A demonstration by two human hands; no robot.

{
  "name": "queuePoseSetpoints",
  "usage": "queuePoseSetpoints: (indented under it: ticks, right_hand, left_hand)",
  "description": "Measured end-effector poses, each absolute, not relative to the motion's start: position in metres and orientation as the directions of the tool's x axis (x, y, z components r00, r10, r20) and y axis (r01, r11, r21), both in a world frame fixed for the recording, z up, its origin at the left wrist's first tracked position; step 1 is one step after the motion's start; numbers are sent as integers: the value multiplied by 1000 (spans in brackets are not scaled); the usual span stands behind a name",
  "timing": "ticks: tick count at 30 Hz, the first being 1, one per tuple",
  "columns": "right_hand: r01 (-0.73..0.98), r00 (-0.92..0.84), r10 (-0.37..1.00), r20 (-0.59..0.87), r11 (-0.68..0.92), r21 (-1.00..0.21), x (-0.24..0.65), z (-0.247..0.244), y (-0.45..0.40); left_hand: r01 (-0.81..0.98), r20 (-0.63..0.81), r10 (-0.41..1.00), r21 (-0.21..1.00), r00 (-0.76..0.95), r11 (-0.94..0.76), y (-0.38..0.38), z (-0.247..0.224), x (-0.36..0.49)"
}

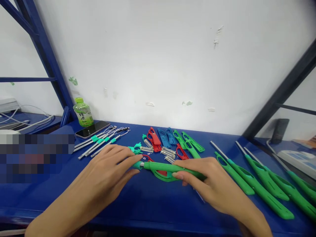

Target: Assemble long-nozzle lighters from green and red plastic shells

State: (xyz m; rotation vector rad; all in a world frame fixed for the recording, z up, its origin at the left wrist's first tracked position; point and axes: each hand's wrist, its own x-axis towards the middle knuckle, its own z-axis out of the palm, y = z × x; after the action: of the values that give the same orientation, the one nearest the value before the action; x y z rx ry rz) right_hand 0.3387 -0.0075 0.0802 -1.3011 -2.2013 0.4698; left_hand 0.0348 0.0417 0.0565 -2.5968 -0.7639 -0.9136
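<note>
My right hand [197, 174] is closed around the green handle of a long-nosed lighter [161, 166], held level above the table. Thumb and fingers pinch it near the teal trigger area, inside the green guard loop. My left hand [115, 168] is closed on the teal collar [137, 165] at the handle's front end. A short bit of pale metal shows between collar and handle; anything further along lies hidden behind my left fingers. Just behind the hands are clear fuel tanks [168, 152], teal small parts [135, 148] and red handle shells [154, 138].
Metal lighter tubes with wires [98, 141] lie left, beside a phone [92, 129] and a green bottle [83, 112]. Blue shells [164, 136] and green shells [192, 141] lie at the back. Several green lighters [261, 187] lie right. Blue posts [46, 49] flank the table.
</note>
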Motion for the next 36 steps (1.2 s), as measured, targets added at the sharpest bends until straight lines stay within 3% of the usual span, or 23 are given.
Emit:
queuePoseSetpoints:
  ticks: [9, 12, 23, 31, 36]
  right_hand:
    - [604, -396, 907, 144, 376, -703, 345, 85, -14]
    - [570, -401, 908, 124, 353, -742, 344, 87, -15]
    - [523, -400, 916, 19, 245, -816, 338, 88, -10]
    - [410, -384, 900, -207, -35, -912, 348, 82, -3]
    - [443, -375, 924, -77, 106, -890, 341, 86, -9]
  left_hand:
    - [526, 443, 543, 173, 713, -833, 24, 45, 47]
    - [531, 395, 565, 203, 725, -823, 15, 49, 49]
    - [538, 633, 414, -5, 654, -843, 16, 56, 66]
    - [533, 700, 339, -70, 628, -843, 11, 55, 80]
    - [536, 663, 382, -34, 644, -844, 10, 56, 72]
